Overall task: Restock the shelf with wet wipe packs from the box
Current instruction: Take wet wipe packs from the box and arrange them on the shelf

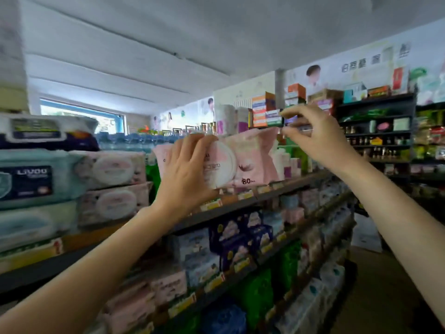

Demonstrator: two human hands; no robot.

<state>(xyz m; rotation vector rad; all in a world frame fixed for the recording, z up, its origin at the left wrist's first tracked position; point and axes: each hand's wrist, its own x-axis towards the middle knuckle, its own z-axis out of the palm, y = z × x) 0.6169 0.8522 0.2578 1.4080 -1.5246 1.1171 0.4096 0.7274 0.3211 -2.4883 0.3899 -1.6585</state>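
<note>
Placing step. Left hand [185,169] grasps the soft pink wet wipe pack with round white lid [243,160], standing upright at the front edge of the dark top shelf [240,203]. Right hand [313,138] is released, fingers loosely spread just beside the pack's upper corner. Next, likely: push it back, square with the stacked pink packs [115,184].
</note>
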